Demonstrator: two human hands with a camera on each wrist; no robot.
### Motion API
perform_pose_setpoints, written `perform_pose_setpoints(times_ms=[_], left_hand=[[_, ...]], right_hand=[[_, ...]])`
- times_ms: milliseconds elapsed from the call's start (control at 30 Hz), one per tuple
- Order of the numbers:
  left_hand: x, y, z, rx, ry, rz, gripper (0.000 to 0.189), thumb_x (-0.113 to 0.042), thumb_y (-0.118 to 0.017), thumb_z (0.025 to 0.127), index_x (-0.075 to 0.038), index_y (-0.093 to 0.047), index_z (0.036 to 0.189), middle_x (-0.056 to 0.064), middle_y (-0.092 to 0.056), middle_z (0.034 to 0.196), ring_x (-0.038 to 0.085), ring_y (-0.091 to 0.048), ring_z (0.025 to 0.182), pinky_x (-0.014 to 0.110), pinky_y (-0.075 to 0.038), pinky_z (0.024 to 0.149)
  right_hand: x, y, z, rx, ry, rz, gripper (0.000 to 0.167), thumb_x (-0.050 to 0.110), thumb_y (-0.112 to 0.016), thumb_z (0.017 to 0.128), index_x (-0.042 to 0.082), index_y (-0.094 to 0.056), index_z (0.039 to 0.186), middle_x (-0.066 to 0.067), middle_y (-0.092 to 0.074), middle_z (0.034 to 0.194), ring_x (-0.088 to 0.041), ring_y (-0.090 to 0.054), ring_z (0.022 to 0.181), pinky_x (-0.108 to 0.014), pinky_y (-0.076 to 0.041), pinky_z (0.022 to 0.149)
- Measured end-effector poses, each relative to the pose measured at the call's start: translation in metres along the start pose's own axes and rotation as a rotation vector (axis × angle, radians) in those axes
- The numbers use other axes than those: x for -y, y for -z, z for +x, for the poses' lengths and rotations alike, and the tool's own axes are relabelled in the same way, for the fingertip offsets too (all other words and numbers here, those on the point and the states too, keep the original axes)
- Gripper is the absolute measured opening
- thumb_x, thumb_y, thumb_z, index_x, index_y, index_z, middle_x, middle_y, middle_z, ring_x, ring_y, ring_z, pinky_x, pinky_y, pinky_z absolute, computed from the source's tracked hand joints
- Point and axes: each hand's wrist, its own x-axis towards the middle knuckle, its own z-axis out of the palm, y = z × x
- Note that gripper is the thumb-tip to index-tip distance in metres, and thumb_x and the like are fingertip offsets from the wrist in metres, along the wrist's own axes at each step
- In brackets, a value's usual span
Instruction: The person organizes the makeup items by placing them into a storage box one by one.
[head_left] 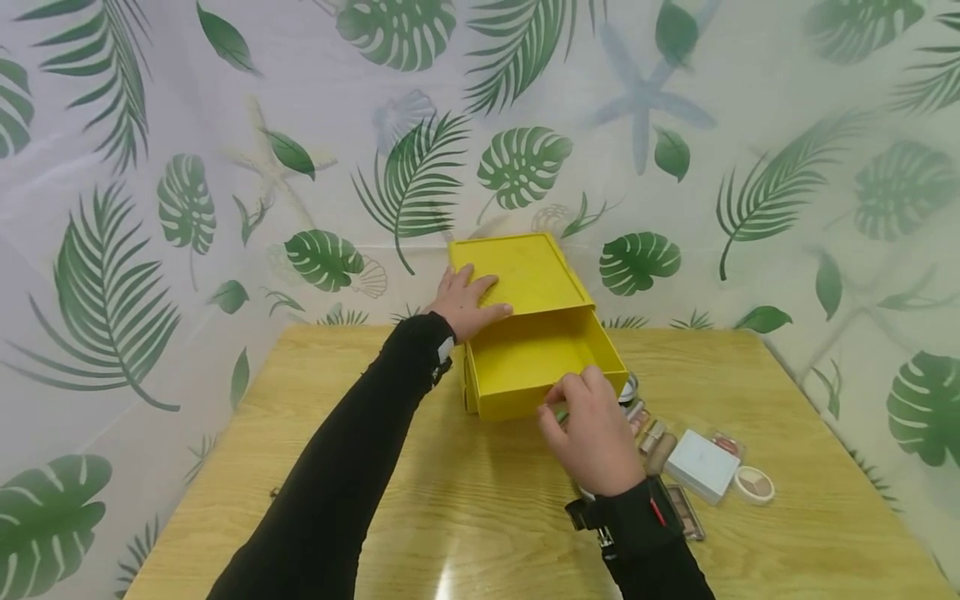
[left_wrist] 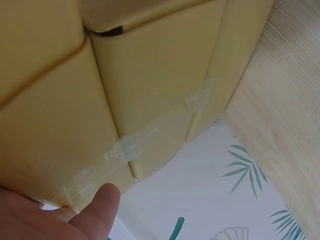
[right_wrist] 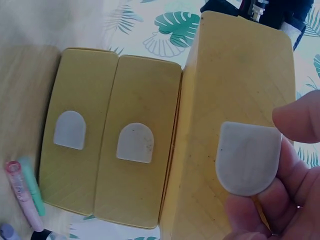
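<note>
A yellow drawer box (head_left: 517, 271) stands at the back of the wooden table, with its top drawer (head_left: 540, 350) pulled well out. Nothing shows on the visible part of the drawer's floor. My left hand (head_left: 467, 307) rests on the box's top at the left edge, fingers spread. At the front of the drawer, my right hand (head_left: 594, 433) has its fingers curled and grips the pale, round-bottomed drawer handle (right_wrist: 248, 157). Two lower drawers (right_wrist: 75, 175), closed, carry similar handles. Clear tape (left_wrist: 122, 147) crosses the box's side near the left thumb.
Makeup lies right of the box: a white box (head_left: 702, 465), a round compact (head_left: 753, 484), a palette (head_left: 688, 515) partly behind the right wrist, and several tubes (head_left: 660, 452). A pink tube (right_wrist: 24, 195) lies beside a green one (right_wrist: 32, 185). Leaf-patterned cloth (head_left: 525, 167) hangs behind.
</note>
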Motion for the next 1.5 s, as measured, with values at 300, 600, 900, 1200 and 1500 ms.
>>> perform_pose_setpoints(times_ms=[300, 600, 900, 1200, 1500], left_hand=[[0.004, 0.0, 0.003, 0.002, -0.012, -0.026, 0.073, -0.058, -0.052, 0.099, -0.021, -0.035, 0.159, 0.012, -0.007, 0.169, 0.035, 0.006, 0.154, 0.056, -0.015, 0.121], [0.01, 0.002, 0.002, 0.002, -0.006, -0.016, 0.073, -0.058, -0.052, 0.099, -0.021, -0.034, 0.159, 0.013, -0.007, 0.169, 0.036, 0.006, 0.154, 0.056, -0.016, 0.121], [0.01, 0.001, 0.004, 0.004, -0.028, -0.039, 0.072, -0.058, -0.052, 0.099, -0.02, -0.036, 0.159, 0.013, -0.008, 0.169, 0.037, 0.004, 0.154, 0.056, -0.016, 0.121], [0.009, 0.0, 0.005, 0.008, -0.042, -0.036, 0.071, -0.057, -0.052, 0.1, -0.02, -0.036, 0.159, 0.014, -0.007, 0.169, 0.037, 0.006, 0.154, 0.055, -0.016, 0.121], [0.009, 0.0, 0.006, 0.009, -0.036, -0.034, 0.072, -0.059, -0.051, 0.1, -0.021, -0.035, 0.159, 0.013, -0.007, 0.169, 0.036, 0.006, 0.154, 0.055, -0.015, 0.121]], right_hand=[[-0.004, -0.006, -0.003, -0.048, 0.023, 0.012, 0.007, 0.009, -0.07, 0.093, 0.008, -0.063, 0.093, -0.005, -0.041, 0.087, -0.019, -0.036, 0.074, -0.036, -0.033, 0.07], [-0.011, -0.011, -0.007, -0.033, 0.047, 0.113, 0.008, 0.01, -0.069, 0.095, 0.01, -0.066, 0.102, -0.005, -0.043, 0.093, -0.015, -0.037, 0.077, -0.036, -0.036, 0.071], [-0.02, -0.008, -0.017, -0.02, 0.035, 0.244, 0.029, 0.004, -0.063, 0.098, 0.013, -0.066, 0.125, -0.003, -0.05, 0.111, -0.012, -0.05, 0.08, -0.034, -0.047, 0.072], [-0.031, 0.0, -0.036, 0.012, -0.066, 0.33, 0.044, 0.007, -0.059, 0.102, 0.011, -0.05, 0.145, -0.009, -0.055, 0.125, -0.018, -0.057, 0.103, -0.032, -0.053, 0.082], [-0.054, 0.007, -0.053, 0.208, -0.272, 0.206, 0.042, 0.022, -0.056, 0.105, 0.005, -0.049, 0.143, -0.015, -0.05, 0.126, -0.028, -0.053, 0.109, -0.048, -0.051, 0.085]])
